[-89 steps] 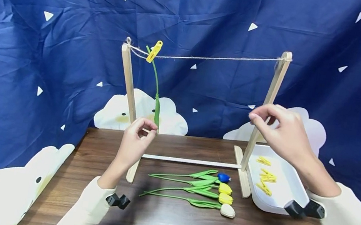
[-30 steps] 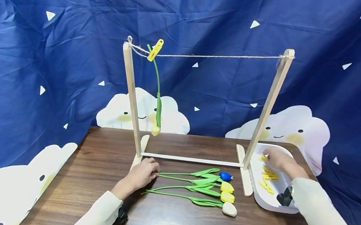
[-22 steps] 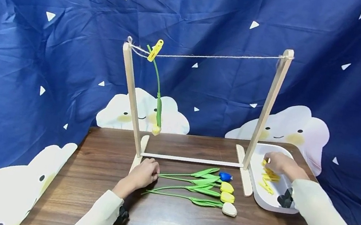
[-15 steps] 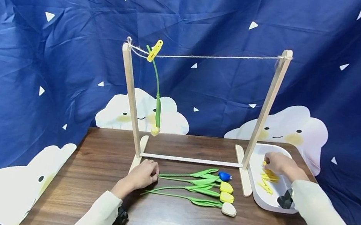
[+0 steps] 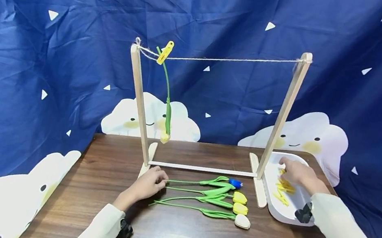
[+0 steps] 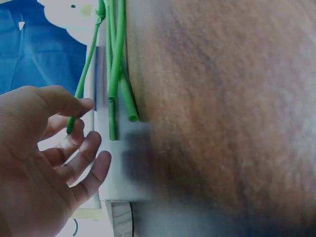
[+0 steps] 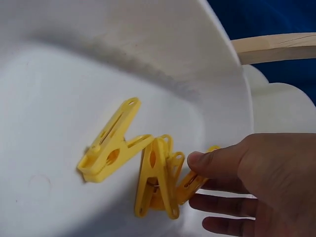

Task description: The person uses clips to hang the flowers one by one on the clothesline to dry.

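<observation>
My left hand [image 5: 147, 184] pinches the green stem end of the blue tulip [image 5: 235, 183] between thumb and forefinger; in the left wrist view this stem [image 6: 85, 74] stands apart from the others. Beside it on the table lie two yellow tulips [image 5: 240, 198] and a white tulip [image 5: 242, 221]. Inside the white tray [image 5: 281, 219], my right hand [image 5: 295, 172] has thumb and fingers around a yellow clothespin [image 7: 189, 186], partly hidden by the thumb. Several more clothespins [image 7: 111, 143] lie close by in the tray.
A wooden rack with a left post [image 5: 140, 99] and a right post [image 5: 284, 116] carries a twine line [image 5: 229, 60]. One pale yellow tulip [image 5: 165, 137] hangs bloom down from it under a yellow clothespin [image 5: 165, 52]. The tray stands beside the right post.
Both hands have come down from near the rack, left to the stems, right into the tray. Just now the blue tulip has shifted slightly left with my left hand.
</observation>
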`<state>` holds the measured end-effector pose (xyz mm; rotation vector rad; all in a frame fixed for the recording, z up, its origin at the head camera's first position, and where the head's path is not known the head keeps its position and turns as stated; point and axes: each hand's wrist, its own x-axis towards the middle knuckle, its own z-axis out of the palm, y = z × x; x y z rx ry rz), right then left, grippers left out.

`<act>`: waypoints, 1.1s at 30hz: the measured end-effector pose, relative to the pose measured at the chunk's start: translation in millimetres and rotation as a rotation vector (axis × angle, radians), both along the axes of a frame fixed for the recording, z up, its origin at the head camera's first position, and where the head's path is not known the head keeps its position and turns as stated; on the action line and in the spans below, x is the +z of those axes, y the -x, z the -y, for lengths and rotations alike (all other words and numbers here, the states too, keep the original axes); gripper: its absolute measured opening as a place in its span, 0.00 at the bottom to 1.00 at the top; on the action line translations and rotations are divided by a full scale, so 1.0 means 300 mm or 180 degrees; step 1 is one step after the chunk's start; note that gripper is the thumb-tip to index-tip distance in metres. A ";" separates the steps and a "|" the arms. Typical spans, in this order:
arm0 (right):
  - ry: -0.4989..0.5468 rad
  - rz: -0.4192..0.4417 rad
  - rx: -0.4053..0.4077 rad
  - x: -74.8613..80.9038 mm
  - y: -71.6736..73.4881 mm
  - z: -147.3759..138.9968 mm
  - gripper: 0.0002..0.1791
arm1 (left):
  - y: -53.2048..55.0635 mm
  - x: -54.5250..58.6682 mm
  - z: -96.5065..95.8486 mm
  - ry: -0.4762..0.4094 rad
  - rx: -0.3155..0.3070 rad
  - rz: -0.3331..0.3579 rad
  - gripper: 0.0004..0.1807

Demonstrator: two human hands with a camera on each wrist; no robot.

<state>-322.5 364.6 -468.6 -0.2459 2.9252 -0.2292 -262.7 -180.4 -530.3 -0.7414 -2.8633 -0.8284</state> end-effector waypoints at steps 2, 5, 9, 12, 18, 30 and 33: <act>0.0047 -0.0103 -0.0028 0.005 -0.009 -0.001 0.28 | 0.001 0.008 0.002 -0.0156 0.0009 0.0014 0.04; 0.0114 -0.0260 -0.0006 0.014 -0.019 -0.001 0.23 | 0.001 0.032 0.003 -0.0413 0.0015 0.0021 0.05; 0.0187 -0.0444 0.0079 0.026 -0.037 0.008 0.18 | -0.001 0.069 -0.005 -0.0875 0.0013 0.0026 0.06; 0.0248 -0.0577 0.0156 0.037 -0.055 0.019 0.17 | -0.004 0.095 -0.020 -0.1192 0.0096 0.0031 0.05; 0.0483 -0.0784 0.0141 0.086 -0.087 0.047 0.18 | -0.009 0.146 -0.072 -0.1811 0.0184 0.0121 0.05; 0.0983 -0.1204 0.0297 0.213 -0.143 0.104 0.17 | -0.018 0.215 -0.184 -0.3010 -0.0531 0.0332 0.08; 0.1096 -0.1286 0.0299 0.253 -0.161 0.126 0.17 | -0.016 0.235 -0.206 -0.3158 -0.0425 0.0307 0.10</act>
